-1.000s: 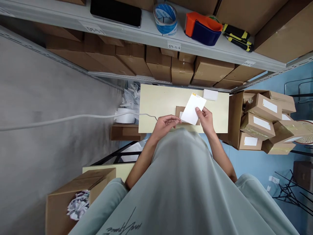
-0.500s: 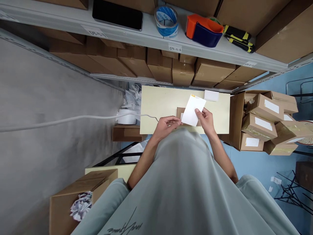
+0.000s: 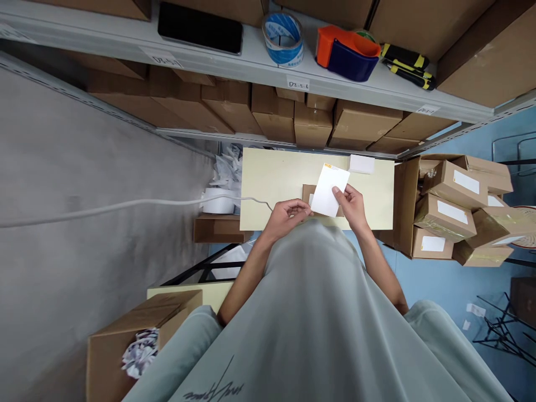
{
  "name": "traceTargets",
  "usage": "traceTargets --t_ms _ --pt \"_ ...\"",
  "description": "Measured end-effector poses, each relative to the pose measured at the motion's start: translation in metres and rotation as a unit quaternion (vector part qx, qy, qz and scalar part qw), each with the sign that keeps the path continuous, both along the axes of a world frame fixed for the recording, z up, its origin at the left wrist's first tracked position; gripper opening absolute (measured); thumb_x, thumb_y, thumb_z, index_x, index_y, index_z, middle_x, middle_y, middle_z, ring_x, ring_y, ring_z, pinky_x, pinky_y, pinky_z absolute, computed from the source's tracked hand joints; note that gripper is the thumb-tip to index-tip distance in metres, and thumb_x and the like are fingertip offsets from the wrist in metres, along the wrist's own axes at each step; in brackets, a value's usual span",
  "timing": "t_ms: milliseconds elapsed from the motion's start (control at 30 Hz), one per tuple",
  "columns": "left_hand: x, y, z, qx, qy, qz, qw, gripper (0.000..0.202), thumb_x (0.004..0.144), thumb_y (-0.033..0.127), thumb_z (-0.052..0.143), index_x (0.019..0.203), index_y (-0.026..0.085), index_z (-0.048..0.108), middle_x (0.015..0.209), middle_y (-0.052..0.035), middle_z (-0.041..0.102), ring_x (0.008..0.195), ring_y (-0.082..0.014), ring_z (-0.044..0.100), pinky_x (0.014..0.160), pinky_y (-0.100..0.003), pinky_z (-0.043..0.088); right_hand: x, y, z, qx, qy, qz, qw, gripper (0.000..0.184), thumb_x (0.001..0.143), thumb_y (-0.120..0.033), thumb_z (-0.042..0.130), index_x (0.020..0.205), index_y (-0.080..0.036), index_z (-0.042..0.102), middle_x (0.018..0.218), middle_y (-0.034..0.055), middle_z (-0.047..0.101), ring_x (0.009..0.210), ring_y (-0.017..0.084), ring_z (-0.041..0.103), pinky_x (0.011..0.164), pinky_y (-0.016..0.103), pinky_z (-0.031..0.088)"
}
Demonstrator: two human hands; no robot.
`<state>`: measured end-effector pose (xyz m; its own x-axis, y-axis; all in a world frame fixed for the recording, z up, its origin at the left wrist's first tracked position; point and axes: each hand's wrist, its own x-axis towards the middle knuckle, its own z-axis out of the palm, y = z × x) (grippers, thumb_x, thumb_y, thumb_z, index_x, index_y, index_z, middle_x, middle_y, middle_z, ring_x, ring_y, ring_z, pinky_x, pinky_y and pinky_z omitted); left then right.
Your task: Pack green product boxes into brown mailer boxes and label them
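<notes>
A white paper label with a small orange mark at its top left corner is held upright-tilted over the table. My right hand grips its right side, thumb on the front and fingers behind. At the lower left corner, the fingertips of my left hand are pinched together against the label's edge. Behind and beneath the label lies a small brown cardboard box, mostly covered by it. The pale yellow table holds a stack of white labels near its far edge.
A large carton of labelled boxes stands right of the table. Overhead, a shelf carries a phone, a tape roll, an orange-and-blue tape dispenser and yellow-black tools. A white cable crosses from the left.
The label has shifted very slightly left and tilts a little differently. Both hands keep nearly the same places; the whole view has moved only slightly.
</notes>
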<state>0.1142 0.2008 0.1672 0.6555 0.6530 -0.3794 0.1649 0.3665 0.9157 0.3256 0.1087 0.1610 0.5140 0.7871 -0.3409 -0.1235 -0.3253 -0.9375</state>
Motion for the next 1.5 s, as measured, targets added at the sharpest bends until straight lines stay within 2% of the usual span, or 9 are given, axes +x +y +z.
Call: traceTargets --t_ms 100,200,300,433,667,867,1133,1300,1500 --pt "0.003 -0.002 -0.002 0.007 -0.001 0.003 1.000 0.025 0.080 0.046 0.085 0.083 0.022 0.078 0.084 -0.0066 0.081 0.077 -0.0216 0.074 0.072 -0.034 0.060 0.002 -0.002 -0.010 -0.042 -0.073 -0.006 0.996 0.066 0.082 -0.078 0.085 0.117 -0.023 0.076 0.103 0.0077 0.080 0.095 0.025 0.074 0.087 0.041 0.064" --pt "0.004 -0.005 -0.005 0.045 0.013 0.010 0.999 0.023 0.080 0.044 0.082 0.082 0.022 0.077 0.084 -0.0052 0.079 0.076 -0.0194 0.070 0.075 -0.032 0.057 -0.001 -0.009 -0.003 -0.045 -0.178 0.010 0.983 0.047 0.088 -0.067 0.084 0.108 -0.025 0.079 0.109 0.0086 0.078 0.100 0.025 0.071 0.093 0.041 0.061" --pt "0.004 -0.008 -0.008 0.083 0.029 0.002 0.996 0.022 0.083 0.044 0.078 0.083 0.022 0.077 0.085 -0.0046 0.078 0.078 -0.0190 0.068 0.074 -0.032 0.054 -0.009 -0.020 0.018 -0.022 -0.152 0.086 0.984 0.037 0.096 -0.063 0.077 0.091 -0.027 0.082 0.096 0.0057 0.077 0.087 0.022 0.068 0.085 0.038 0.059" --pt "0.006 -0.010 -0.007 0.117 0.028 -0.025 0.992 0.019 0.086 0.041 0.074 0.085 0.023 0.078 0.087 -0.0046 0.078 0.080 -0.0193 0.066 0.074 -0.031 0.052 -0.024 -0.026 0.037 -0.007 -0.108 0.144 0.984 0.037 0.093 -0.064 0.083 0.089 -0.028 0.085 0.089 0.0040 0.076 0.078 0.020 0.065 0.072 0.035 0.054" --pt "0.009 -0.012 -0.002 0.152 0.026 -0.047 0.987 0.015 0.089 0.037 0.072 0.087 0.024 0.078 0.091 -0.0050 0.079 0.083 -0.0200 0.067 0.078 -0.033 0.054 -0.027 -0.024 0.034 -0.031 -0.169 0.153 0.973 0.020 0.095 -0.045 0.076 0.087 -0.028 0.082 0.085 0.0026 0.074 0.077 0.020 0.067 0.074 0.036 0.055" --pt "0.008 -0.013 -0.007 0.143 0.009 -0.047 0.989 0.012 0.087 0.034 0.071 0.084 0.023 0.077 0.091 -0.0048 0.077 0.083 -0.0193 0.067 0.077 -0.032 0.053 -0.019 -0.027 0.030 -0.054 -0.157 0.145 0.975 0.013 0.084 -0.033 0.068 0.085 -0.026 0.079 0.087 0.0021 0.077 0.075 0.018 0.066 0.075 0.034 0.054" --pt "0.005 -0.005 -0.011 0.089 0.023 0.051 0.994 0.016 0.081 0.039 0.073 0.079 0.023 0.072 0.084 -0.0031 0.074 0.083 -0.0199 0.069 0.081 -0.033 0.055 -0.002 -0.026 0.029 -0.064 -0.114 0.077 0.988 0.016 0.078 -0.038 0.069 0.081 -0.025 0.077 0.083 0.0025 0.076 0.072 0.018 0.061 0.067 0.031 0.051" --pt "0.000 0.004 -0.016 0.044 0.012 0.155 0.987 0.014 0.080 0.037 0.071 0.077 0.024 0.069 0.077 -0.0020 0.070 0.076 -0.0182 0.066 0.070 -0.031 0.053 0.007 -0.021 0.025 -0.057 -0.101 0.038 0.993 0.015 0.078 -0.038 0.069 0.080 -0.024 0.075 0.084 0.0029 0.077 0.075 0.018 0.063 0.069 0.032 0.053" --pt "-0.018 0.018 -0.035 -0.029 -0.007 0.303 0.953 0.018 0.078 0.038 0.071 0.078 0.024 0.060 0.063 0.0057 0.052 0.056 -0.0103 0.051 0.055 -0.024 0.041 0.008 -0.008 0.024 -0.062 -0.097 0.028 0.993 0.016 0.074 -0.039 0.071 0.078 -0.024 0.072 0.080 0.0017 0.074 0.071 0.018 0.060 0.069 0.033 0.053"
